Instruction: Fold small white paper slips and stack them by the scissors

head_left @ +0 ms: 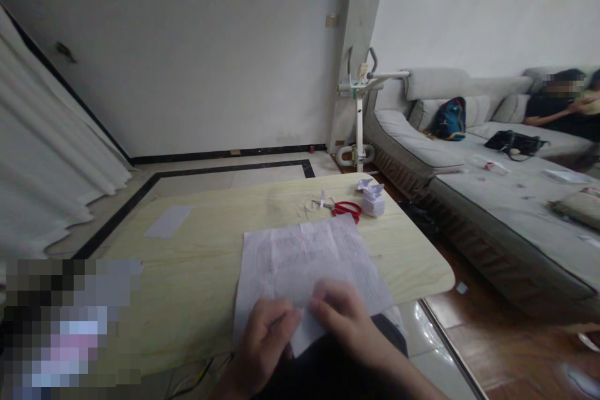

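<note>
A large creased sheet of paper (304, 256) with faint print lies over the near part of the wooden table (201, 269), its near edge hanging towards my lap. My left hand (268, 330) is closed on that near edge, thumb against curled fingers. Just to its right, my right hand (341, 312) pinches the same edge, fingers bent; both are slightly blurred. Beyond the sheet lie scissors (347, 209) with red handles, blades pointing left among thin paper scraps (307, 207). A folded paper shape (374, 201) stands right of the scissors.
A small blank paper (169, 222) lies at the table's far left. A pixelated patch covers the lower left corner. Right of the table is a grey sofa (506, 200) with a backpack (450, 119), a black bag (514, 142) and a seated person (557, 103). White exercise equipment (359, 115) stands behind.
</note>
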Available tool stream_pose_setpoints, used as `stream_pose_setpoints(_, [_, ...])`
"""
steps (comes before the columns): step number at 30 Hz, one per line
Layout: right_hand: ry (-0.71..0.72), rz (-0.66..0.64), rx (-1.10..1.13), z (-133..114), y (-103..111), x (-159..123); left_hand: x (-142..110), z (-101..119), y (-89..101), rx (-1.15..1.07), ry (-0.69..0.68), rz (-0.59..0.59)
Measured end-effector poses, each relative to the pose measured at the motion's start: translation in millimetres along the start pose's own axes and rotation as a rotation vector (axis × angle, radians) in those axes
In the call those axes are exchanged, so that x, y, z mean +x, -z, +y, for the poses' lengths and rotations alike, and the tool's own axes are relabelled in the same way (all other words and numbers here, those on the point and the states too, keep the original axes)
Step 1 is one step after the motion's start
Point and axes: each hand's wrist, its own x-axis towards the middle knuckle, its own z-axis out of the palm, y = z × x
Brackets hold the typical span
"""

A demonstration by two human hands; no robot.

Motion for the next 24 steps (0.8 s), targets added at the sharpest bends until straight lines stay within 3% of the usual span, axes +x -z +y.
stream_pose_setpoints(5, [-0.041, 0.069, 0.052, 1, -3, -2, 2, 1, -4.4, -0.103, 0.084, 0.060])
stream_pose_setpoints(10, [-0.061, 0.067, 0.112, 0, -6, -2, 2, 4, -3.6, -0.080, 0.073, -0.008])
stream_pose_setpoints(18, [-0.071, 0.087, 0.186, 10, -5, 3, 2, 5, -4.2, -0.060, 0.096, -0.007])
stream_pose_setpoints(24, [-0.007, -0.048, 0.040, 2, -3, 1, -1, -3, -5.1, -0.140, 0.150, -0.002])
